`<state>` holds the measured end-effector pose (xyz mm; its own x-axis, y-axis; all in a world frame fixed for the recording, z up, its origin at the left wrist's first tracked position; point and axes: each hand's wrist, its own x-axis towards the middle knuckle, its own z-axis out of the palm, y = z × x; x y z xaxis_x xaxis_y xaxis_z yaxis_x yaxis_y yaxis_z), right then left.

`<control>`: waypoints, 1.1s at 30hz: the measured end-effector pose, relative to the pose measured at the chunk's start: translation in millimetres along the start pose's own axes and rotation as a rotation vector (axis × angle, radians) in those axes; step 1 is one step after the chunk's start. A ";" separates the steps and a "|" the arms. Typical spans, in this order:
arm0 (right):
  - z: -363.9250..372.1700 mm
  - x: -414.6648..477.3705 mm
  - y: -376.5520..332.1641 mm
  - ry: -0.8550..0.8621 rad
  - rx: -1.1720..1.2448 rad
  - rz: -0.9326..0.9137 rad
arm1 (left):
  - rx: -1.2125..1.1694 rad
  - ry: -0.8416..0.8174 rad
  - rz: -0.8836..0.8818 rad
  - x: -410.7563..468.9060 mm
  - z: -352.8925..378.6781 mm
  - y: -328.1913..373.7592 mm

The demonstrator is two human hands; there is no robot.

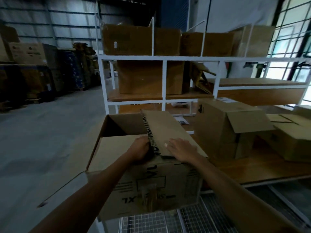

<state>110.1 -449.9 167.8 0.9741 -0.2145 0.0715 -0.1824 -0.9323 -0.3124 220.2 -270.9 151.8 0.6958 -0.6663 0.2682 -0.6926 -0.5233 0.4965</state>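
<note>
- Step in hand, as judged: closing the top of the box (151, 187); its flap (166, 130) is half down and slopes up away from the hands.
- The box sits directly under both hands, at the left end of the table (252, 170).
- To do it well: press the flap down evenly along its fold, not at one corner; the left flap (116, 148), lying low just left of the left hand, probably has to meet it edge to edge; steady the box so it does not slide off the table end.
- Left hand (140, 149): fingers curled over the flap's taped edge (149, 132), gripping it; fingertips hidden beneath.
- Right hand (182, 149): fingers straight and close together, flat on top of the flap by its near corner; it holds nothing, only presses.
- Risk, judged: left fingers caught under the flap as it closes; slide them out first.
- Right of the right hand, apart: a second box (223, 128), flaps open; beyond the hands, a white rack (165, 78) holding cartons.
</note>
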 end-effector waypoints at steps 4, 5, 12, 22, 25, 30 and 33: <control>-12.8 -19.0 15.8 0.082 0.217 -0.132 | -0.288 0.109 -0.042 11.4 -7.1 29.5; -17.9 -25.0 18.4 0.141 0.196 -0.164 | -0.358 0.108 -0.053 17.3 -6.6 39.4; -55.9 -30.4 68.3 0.532 0.207 -0.116 | -0.306 0.142 -0.095 46.0 36.2 99.4; -37.7 -30.2 157.1 0.633 0.492 0.152 | 0.106 -0.156 -0.134 65.2 111.8 142.4; -15.8 -32.3 180.3 0.577 0.750 0.357 | 0.066 -0.149 -0.145 72.9 122.5 144.7; 23.5 -43.4 209.1 0.244 1.082 0.675 | 0.111 -0.242 -0.190 87.1 135.3 156.5; 33.6 -48.1 227.1 -0.016 0.968 0.677 | 0.128 -0.231 -0.218 90.7 142.8 156.6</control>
<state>26.3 -641.5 61.5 0.7206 -0.5703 -0.3943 -0.4918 -0.0197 -0.8705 147.6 -489.1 135.9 0.7786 -0.6266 -0.0339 -0.5611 -0.7193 0.4096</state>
